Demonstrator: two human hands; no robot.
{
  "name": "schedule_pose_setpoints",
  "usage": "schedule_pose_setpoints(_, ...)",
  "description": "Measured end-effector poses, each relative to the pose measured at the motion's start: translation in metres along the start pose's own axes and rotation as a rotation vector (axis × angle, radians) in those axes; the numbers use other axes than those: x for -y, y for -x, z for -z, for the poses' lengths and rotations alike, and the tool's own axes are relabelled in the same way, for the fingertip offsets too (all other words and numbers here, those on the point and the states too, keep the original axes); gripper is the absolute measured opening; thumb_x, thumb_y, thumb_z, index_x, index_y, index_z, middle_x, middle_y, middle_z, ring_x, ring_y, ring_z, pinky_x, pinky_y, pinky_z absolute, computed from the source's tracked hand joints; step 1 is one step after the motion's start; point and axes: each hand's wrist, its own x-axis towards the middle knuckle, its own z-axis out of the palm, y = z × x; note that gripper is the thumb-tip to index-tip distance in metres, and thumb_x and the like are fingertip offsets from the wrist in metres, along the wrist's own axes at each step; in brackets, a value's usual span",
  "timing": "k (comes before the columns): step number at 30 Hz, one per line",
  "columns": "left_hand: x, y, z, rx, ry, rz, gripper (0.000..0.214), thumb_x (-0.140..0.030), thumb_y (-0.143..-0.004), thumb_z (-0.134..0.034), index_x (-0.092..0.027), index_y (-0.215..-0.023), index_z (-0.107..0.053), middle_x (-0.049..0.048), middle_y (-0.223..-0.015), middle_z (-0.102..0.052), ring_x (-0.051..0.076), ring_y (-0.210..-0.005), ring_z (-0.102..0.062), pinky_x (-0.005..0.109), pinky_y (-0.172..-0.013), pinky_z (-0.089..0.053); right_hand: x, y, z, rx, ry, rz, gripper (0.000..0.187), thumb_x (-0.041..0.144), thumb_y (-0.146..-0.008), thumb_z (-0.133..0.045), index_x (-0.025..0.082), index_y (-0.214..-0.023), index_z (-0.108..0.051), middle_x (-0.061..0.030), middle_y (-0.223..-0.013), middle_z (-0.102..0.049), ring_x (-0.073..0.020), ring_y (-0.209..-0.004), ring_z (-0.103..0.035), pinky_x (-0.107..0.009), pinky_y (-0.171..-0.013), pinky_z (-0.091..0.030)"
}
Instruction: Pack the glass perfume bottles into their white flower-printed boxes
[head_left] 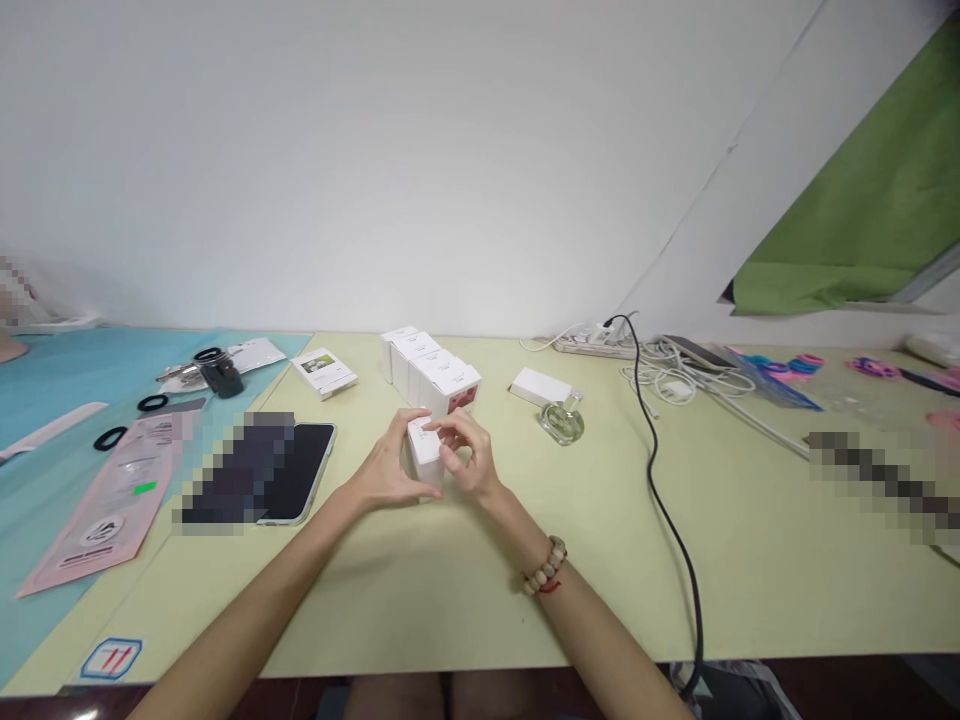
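A small white box (425, 450) stands upright on the table in front of me. My left hand (390, 468) is closed round it from the left, the thumb low on the near side and the fingers at the far edge. On the right side of the box, my right hand (471, 452) is curled with bent fingertips against its top edge. Its closed top faces up; the back is hidden. Right behind stands a row of several similar white boxes (442, 372), the nearest with a red picture on its side.
To the right are a flat white box (540, 386) and a green glass bottle (562, 422) on its side. A black cable (660, 500) runs down the table. To the left lie a phone (300, 470), a box with a green picture (324, 372) and a dark jar (219, 374).
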Motion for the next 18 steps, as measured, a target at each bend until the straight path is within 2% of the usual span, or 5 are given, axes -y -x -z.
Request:
schedule_pose_setpoints(4,-0.005,0.004,-0.009,0.006,-0.020,0.133,0.078,-0.028,-0.064,-0.066,-0.023,-0.129,-0.021,0.0111,-0.118,-0.046,0.020,-0.093,-0.055,0.036,-0.076,-0.047,0.003,-0.004,0.002,0.076,0.064,-0.098,0.031,0.034,-0.073,-0.053,0.022,-0.102,-0.056,-0.0060,-0.097,-0.048,-0.0175,-0.085,-0.053,-0.026,-0.059,-0.048)
schedule_pose_setpoints(8,0.001,0.003,-0.014,0.023,0.160,0.100,0.107,-0.024,-0.063,-0.067,-0.023,-0.136,0.011,0.0173,-0.132,-0.036,0.024,-0.112,-0.048,0.043,-0.090,-0.041,0.010,-0.005,0.000,0.216,0.192,-0.128,0.070,0.038,-0.064,-0.065,0.026,-0.127,-0.037,-0.0077,-0.123,-0.039,-0.0220,-0.107,-0.047,-0.032,-0.079,-0.048)
schedule_pose_setpoints(10,0.001,0.001,-0.013,0.043,0.236,0.089,0.114,-0.025,-0.063,-0.068,-0.023,-0.136,0.020,0.0179,-0.138,-0.029,0.025,-0.119,-0.042,0.043,-0.097,-0.036,0.013,-0.005,0.000,0.262,0.208,-0.119,0.077,0.037,-0.062,-0.068,0.025,-0.129,-0.032,-0.0080,-0.125,-0.039,-0.0221,-0.108,-0.047,-0.033,-0.083,-0.046)
schedule_pose_setpoints(14,-0.007,0.000,-0.010,0.112,0.285,0.157,0.107,-0.029,-0.067,-0.067,-0.022,-0.140,0.011,0.0139,-0.142,-0.025,0.025,-0.122,-0.040,0.041,-0.099,-0.036,0.011,-0.007,0.007,0.262,0.211,-0.076,0.062,0.036,-0.066,-0.062,0.024,-0.122,-0.039,-0.0051,-0.111,-0.049,-0.0187,-0.097,-0.052,-0.029,-0.079,-0.047)
schedule_pose_setpoints(18,-0.014,0.000,-0.012,0.202,0.314,0.201,0.085,-0.031,-0.068,-0.066,-0.021,-0.139,-0.020,0.0077,-0.132,-0.044,0.023,-0.115,-0.048,0.037,-0.095,-0.041,0.004,-0.007,0.019,0.182,0.387,-0.042,0.054,0.041,-0.061,-0.061,0.021,-0.110,-0.047,-0.0042,-0.099,-0.053,-0.0181,-0.083,-0.055,-0.028,-0.072,-0.047)
